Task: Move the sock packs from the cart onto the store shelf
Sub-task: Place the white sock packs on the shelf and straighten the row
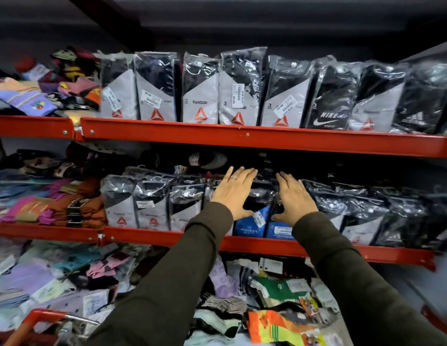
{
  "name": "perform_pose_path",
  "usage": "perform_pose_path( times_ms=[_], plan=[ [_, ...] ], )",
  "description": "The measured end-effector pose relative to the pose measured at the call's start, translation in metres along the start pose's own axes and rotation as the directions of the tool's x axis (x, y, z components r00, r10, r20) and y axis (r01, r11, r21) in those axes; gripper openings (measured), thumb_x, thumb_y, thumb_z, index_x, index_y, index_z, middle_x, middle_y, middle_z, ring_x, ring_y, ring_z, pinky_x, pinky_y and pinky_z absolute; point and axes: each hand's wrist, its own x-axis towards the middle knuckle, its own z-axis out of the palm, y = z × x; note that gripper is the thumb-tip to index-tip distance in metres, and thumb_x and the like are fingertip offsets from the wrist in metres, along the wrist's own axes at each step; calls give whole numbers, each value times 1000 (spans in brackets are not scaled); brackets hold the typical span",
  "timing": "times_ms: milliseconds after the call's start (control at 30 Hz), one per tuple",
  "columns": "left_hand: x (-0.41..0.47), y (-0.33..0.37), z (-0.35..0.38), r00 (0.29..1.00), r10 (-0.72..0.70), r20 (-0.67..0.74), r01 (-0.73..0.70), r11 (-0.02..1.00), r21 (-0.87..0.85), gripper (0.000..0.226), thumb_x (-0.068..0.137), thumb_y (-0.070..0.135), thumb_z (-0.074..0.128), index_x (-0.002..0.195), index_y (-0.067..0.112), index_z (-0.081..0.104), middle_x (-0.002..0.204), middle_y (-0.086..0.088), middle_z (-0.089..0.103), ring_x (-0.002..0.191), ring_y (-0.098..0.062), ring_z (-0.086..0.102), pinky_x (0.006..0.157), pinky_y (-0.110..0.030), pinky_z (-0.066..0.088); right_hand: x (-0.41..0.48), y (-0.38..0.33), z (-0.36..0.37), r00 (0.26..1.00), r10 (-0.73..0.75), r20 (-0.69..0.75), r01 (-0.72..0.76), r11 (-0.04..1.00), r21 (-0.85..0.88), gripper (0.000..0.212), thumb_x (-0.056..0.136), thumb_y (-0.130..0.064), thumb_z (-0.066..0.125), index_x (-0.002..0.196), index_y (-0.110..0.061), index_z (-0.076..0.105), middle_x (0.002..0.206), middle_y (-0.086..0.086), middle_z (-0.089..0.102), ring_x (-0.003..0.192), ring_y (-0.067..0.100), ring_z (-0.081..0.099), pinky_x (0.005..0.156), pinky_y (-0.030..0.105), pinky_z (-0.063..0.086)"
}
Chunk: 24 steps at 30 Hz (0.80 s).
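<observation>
On the middle red shelf (155,238) stands a row of plastic-wrapped sock packs. Two blue Jockey packs (249,224) stand upright at the row's centre. My left hand (233,192), ring on one finger, lies flat with fingers spread against the packs just left of the blue ones. Just right of them, my right hand (293,199) lies flat on the tops of the packs, thumb down by a blue pack. Neither hand grips anything. Grey Reebok packs (147,208) fill the row to the left, dark packs (362,216) to the right.
The upper red shelf (242,136) holds upright Reebok, Nike and Adidas packs (327,101). Loose coloured socks (42,93) pile at the left of both shelves. Below lies a heap of mixed socks (275,290). A red cart handle (40,317) shows at bottom left.
</observation>
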Motion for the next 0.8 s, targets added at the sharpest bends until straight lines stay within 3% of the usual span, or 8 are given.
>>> perform_pose_path(
  times_ms=[267,633,800],
  plan=[
    [25,41,26,993,-37,113,42,998,-41,107,84,37,77,159,5,6,166,-10,13,155,-26,11,128,-40,7,-8,32,13,999,-19,26,19,1000,-19,99,81,-30,79,155,-7,18,160,10,29,147,26,30,123,35,20],
    [14,43,32,999,-35,1,35,998,-49,97,85,20,76,158,10,13,164,-7,21,153,-22,18,128,-34,9,-7,38,18,999,-48,-4,48,998,-27,88,79,-28,80,150,-11,31,148,9,45,138,26,44,116,32,30],
    [13,46,31,999,-47,-23,45,997,-55,96,86,17,74,158,9,11,165,-7,18,155,-23,13,128,-35,5,-10,34,16,999,-46,-4,46,998,-43,92,81,-29,79,153,-9,25,155,10,37,144,26,35,123,33,21]
  ],
)
